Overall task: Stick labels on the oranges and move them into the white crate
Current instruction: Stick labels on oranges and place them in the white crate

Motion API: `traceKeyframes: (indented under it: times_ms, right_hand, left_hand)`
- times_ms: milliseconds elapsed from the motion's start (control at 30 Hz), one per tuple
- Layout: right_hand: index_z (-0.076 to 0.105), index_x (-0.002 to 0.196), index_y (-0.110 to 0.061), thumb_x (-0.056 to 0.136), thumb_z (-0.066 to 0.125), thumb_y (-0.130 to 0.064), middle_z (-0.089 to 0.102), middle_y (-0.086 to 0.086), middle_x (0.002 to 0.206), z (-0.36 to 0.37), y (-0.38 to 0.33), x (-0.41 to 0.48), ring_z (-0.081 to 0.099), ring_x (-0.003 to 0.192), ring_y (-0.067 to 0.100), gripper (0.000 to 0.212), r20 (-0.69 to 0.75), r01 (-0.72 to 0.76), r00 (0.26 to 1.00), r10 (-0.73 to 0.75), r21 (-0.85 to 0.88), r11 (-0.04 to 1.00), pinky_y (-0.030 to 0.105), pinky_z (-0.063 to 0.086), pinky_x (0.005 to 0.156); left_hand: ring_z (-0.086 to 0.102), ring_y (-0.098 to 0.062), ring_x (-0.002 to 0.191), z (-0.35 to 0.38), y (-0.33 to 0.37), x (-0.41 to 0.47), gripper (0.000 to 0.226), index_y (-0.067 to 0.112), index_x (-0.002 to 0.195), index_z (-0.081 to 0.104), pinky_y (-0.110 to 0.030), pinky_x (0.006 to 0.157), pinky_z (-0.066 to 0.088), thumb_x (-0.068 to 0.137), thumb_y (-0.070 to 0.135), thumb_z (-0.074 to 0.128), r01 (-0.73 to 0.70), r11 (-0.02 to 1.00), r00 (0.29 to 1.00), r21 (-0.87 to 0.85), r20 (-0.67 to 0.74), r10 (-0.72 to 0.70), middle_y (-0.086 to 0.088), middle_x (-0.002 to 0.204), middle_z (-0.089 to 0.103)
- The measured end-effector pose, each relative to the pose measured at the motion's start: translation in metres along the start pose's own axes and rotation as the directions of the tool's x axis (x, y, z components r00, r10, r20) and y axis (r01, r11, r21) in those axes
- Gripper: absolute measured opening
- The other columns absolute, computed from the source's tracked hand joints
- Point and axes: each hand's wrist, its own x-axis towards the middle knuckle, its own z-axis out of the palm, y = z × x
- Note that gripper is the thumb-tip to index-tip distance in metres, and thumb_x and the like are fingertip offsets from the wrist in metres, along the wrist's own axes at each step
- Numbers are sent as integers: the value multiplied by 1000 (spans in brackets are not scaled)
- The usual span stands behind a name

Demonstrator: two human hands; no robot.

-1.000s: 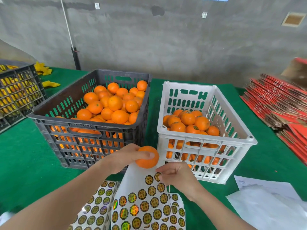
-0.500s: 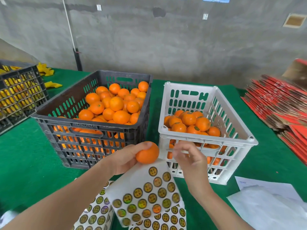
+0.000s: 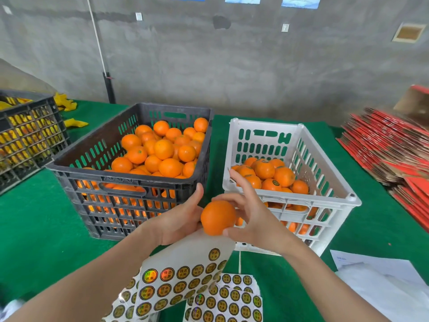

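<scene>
Orange [image 3: 217, 218] is in the air at frame centre. Left hand [image 3: 178, 220] cups it from 9 o'clock, thumb up, fingers hidden behind the fruit. Right hand [image 3: 254, 219] pinches it from 3 o'clock: thumb under, index over the top, other fingers spread. White crate [image 3: 301, 198], part-filled, is at 2 o'clock and black crate [image 3: 92, 173] at 10. Label sheet [image 3: 185, 263] is at 6, curling up under the left palm.

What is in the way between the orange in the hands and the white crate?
Only the near wall of the white crate. The orange, held between the left hand and right hand, sits just in front of it, below the rim, so it must go up over. The crate's top is open.
</scene>
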Motion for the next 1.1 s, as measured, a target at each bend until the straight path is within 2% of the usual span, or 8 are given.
traceKeyframes:
  times_ms: [100,233,467,600,733,833,967,1100]
  right_hand:
    - [12,144,-37,69,72,-2,60,2,123,-4,-1,2,59,112,20,103,57,-42,998,32,184,982,37,49,93]
    - [18,144,-33,63,74,-13,52,12,125,-5,0,7,59,101,33,100,35,-100,995,94,287,953,41,49,82]
    - [33,135,-34,63,76,1,65,7,105,2,7,2,65,97,25,92,-141,-57,982,129,427,902,36,53,79]
    - [39,136,-24,61,73,-16,64,2,98,15,3,0,67,92,21,83,-295,-7,910,292,693,721,32,55,70]
    - [40,132,-27,80,63,-14,47,7,130,18,-4,-4,69,92,27,58,-273,-3,876,397,821,571,40,58,68]
    - [34,136,-32,81,65,-17,47,12,133,20,-9,-6,69,91,32,66,-284,-6,869,405,814,581,38,58,65]
    - [35,131,-32,63,74,-32,74,3,92,23,-14,-11,70,86,34,79,-316,-51,865,391,718,694,36,59,66]
    - [58,110,-33,73,69,-41,70,-4,92,6,-20,-14,66,93,20,40,-485,-130,813,322,388,912,29,54,72]
  left_hand:
    - [58,-28,120,4,3,-1,88,11,125,57,-40,104,43,71,75,28,-14,999,1000,34,3,14,-13,127,63]
    - [61,-21,115,10,2,-3,71,26,123,53,-35,97,50,71,72,40,-59,994,998,95,-2,60,-5,123,65]
    - [52,-48,117,12,-5,-8,112,-4,111,56,-52,103,42,44,86,65,-211,961,976,178,-4,215,-36,124,53]
    - [61,-35,102,13,-4,-8,109,-2,113,58,-49,95,47,51,88,60,-313,870,937,381,-26,349,-29,112,60]
    - [54,-22,116,15,-3,-4,111,18,128,41,-48,99,44,47,94,52,-293,744,895,600,-101,434,-11,123,55]
    - [51,-16,119,18,0,-4,107,17,134,37,-43,101,43,57,91,48,-376,708,853,598,-76,517,-5,126,54]
    - [59,-16,113,18,5,-4,102,13,128,51,-36,97,49,55,83,63,-419,794,851,442,-113,512,-7,123,62]
    - [63,-26,90,13,7,-3,107,4,119,56,-37,80,49,44,77,76,-344,909,912,236,-148,383,-17,100,66]
